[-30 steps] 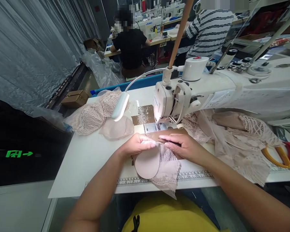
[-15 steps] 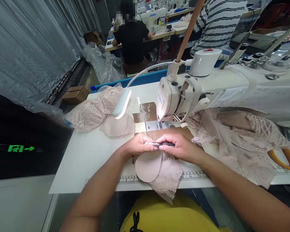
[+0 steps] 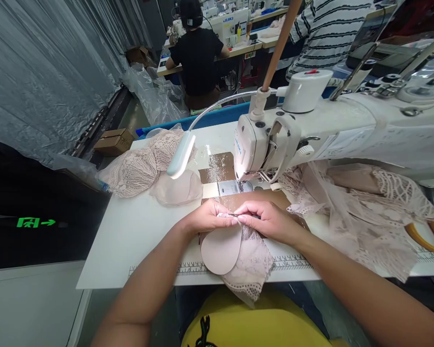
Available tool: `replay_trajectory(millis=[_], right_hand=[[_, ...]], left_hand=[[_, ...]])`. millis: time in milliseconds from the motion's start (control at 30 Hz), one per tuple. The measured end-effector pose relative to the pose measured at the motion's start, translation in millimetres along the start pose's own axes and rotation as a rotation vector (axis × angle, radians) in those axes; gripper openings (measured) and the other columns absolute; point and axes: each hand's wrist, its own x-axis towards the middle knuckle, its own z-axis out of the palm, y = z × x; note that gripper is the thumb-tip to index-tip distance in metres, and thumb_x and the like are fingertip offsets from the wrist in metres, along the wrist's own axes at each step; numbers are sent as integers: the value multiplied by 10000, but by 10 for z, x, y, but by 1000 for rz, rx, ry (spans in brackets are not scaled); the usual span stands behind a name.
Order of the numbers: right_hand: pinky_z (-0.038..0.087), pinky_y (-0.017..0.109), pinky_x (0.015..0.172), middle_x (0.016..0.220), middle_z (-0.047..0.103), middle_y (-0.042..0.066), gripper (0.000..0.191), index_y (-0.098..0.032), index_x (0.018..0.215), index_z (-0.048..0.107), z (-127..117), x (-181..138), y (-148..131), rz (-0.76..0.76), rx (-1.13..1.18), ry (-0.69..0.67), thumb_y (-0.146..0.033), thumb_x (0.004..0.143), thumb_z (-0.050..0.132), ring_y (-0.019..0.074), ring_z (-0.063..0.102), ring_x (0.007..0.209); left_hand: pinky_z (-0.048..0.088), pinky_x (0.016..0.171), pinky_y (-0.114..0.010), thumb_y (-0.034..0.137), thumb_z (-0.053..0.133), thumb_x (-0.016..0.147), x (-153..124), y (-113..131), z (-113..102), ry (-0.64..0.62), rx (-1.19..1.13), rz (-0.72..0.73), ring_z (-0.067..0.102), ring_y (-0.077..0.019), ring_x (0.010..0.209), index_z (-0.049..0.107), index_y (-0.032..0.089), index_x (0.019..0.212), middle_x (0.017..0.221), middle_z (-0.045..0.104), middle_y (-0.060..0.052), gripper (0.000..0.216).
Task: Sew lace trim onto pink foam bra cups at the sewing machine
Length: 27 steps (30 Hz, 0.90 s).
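Observation:
My left hand (image 3: 214,215) is closed, pinching the top edge of a pale pink lace piece (image 3: 255,262) between thumb and fingers. A smooth rounded cup (image 3: 221,249) in the same pink hangs below my fingers, in front of the lace. My right hand (image 3: 262,219) is closed around a slim dark tool (image 3: 253,215), its tip at the fabric edge where the fingertips of both hands meet. The tool's exact kind is mostly hidden by my fingers. Just beyond my hands is the sewing machine's needle area (image 3: 241,185).
A white sewing machine (image 3: 311,130) stands over the white table (image 3: 112,241). Lace cups (image 3: 137,168) and a sheer round piece (image 3: 177,188) lie left. More lace (image 3: 354,212) and orange-handled scissors (image 3: 425,238) lie right. A lamp (image 3: 181,155) hangs above; a person (image 3: 197,58) sits ahead.
My hands stay nearly in place at the fabric edge. The dark tool shows less between my fingers now, and the hanging cup and lace have shifted slightly.

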Motion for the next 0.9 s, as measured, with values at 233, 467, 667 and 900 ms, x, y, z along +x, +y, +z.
replay_trajectory(millis=[233,467,667,900], right_hand=[[500,321,704,868,629,29,485,-181,1175,548,90,68,43,86,243,51,-415,763,647,180,608,790],[416,280,626,733,574,-3,133,-184,749,574,-32,37,96,108,23,-59,-297,806,534,156,535,687],[410,275,652,849,607,23,215,-179,877,595,32,66,27,89,68,-30,-374,785,598,180,552,778],[375,281,643,736,555,0,195,-181,757,575,2,5,22,-25,4,13,-339,851,509,157,505,706]], left_hand=[[429,654,-266,419,708,743,8,63,-4,1,92,31,539,-144,693,716,105,878,752,642,-50,342],[423,644,-232,253,663,751,-187,224,-272,15,436,65,548,-139,759,616,143,1107,941,621,-49,376],[439,664,-248,251,625,784,-155,161,-163,94,463,152,529,-136,738,565,139,1199,853,592,-32,434],[436,620,-230,347,610,820,-348,301,-115,365,468,121,532,-119,695,625,136,1020,809,590,-27,292]])
